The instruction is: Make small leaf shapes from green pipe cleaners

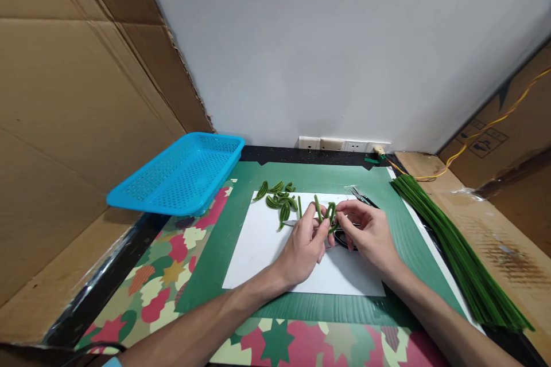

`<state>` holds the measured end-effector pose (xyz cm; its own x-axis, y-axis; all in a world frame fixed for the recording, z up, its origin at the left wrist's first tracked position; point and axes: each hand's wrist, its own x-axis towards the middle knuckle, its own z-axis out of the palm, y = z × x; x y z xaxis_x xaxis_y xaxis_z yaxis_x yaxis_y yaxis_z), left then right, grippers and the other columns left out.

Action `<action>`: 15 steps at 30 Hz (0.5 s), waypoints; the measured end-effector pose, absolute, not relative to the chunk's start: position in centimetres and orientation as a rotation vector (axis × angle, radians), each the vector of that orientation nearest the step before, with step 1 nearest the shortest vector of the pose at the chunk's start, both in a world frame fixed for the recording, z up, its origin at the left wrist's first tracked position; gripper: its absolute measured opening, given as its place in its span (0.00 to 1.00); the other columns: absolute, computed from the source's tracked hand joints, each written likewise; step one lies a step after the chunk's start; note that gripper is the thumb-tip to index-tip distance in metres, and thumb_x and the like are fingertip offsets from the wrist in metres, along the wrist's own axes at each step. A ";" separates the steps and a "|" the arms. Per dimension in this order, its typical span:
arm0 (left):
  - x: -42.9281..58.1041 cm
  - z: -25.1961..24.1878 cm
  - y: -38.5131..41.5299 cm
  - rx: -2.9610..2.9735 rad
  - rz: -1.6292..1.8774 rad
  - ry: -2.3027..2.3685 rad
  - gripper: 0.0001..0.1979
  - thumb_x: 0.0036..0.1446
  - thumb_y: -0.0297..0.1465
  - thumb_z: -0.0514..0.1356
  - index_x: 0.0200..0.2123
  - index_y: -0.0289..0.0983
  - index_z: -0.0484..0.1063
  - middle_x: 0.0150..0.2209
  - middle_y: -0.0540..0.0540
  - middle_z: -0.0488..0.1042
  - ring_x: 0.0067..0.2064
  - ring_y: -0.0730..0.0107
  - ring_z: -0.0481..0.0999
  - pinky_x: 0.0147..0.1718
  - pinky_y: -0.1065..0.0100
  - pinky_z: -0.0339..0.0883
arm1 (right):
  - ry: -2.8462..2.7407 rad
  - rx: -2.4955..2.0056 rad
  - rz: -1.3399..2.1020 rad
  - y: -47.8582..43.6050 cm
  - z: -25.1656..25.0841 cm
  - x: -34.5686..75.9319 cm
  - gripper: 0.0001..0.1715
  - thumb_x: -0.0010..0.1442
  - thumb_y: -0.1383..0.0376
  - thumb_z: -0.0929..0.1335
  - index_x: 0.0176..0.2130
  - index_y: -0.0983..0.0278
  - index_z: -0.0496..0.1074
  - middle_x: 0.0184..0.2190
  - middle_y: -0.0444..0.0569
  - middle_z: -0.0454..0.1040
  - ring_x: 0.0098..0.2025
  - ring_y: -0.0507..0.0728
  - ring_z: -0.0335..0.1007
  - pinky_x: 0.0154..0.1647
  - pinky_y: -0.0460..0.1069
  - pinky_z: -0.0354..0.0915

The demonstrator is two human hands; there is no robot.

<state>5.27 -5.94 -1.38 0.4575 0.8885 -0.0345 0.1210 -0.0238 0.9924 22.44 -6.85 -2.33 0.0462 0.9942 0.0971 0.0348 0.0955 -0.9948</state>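
Over a white sheet [267,264], my left hand [306,243] is closed on a green fuzzy stem that is bent into loops [330,212]. My right hand [365,232] pinches the right side of the same looped stem. Several leaf shapes made of green fuzzy stems [284,212] lie at the upper left of the sheet, some past its edge. A short straight green piece [300,207] stands out just left of my hands. Scissors with black handles [344,239] lie under my hands, mostly hidden.
Pliers [364,198] lie behind my right hand. A long bundle of green stems [456,252] is on the right. A blue basket [172,202] sits at the left back, beside cardboard [77,97]. Sockets [331,144] and a yellow cable [456,155] are at the back.
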 end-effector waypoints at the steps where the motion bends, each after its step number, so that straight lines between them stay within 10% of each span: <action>1: 5.3 -1.4 -5.9 1.481 0.792 0.953 0.14 0.73 0.45 0.52 0.46 0.40 0.60 0.24 0.57 0.69 0.17 0.79 0.62 0.19 0.75 0.56 | -1.264 -1.185 1.090 -6.9 -2.3 22.5 0.17 0.62 0.52 0.75 0.40 0.64 0.78 0.32 0.47 0.77 0.20 0.48 0.63 0.16 0.44 0.62; 15: 5.1 -2.2 -5.6 1.382 0.782 0.945 0.12 0.73 0.45 0.51 0.47 0.42 0.59 0.25 0.58 0.71 0.15 0.79 0.62 0.15 0.77 0.53 | -1.197 -1.073 1.319 -6.4 -3.0 22.8 0.19 0.58 0.52 0.77 0.39 0.63 0.76 0.27 0.44 0.74 0.21 0.51 0.67 0.17 0.46 0.70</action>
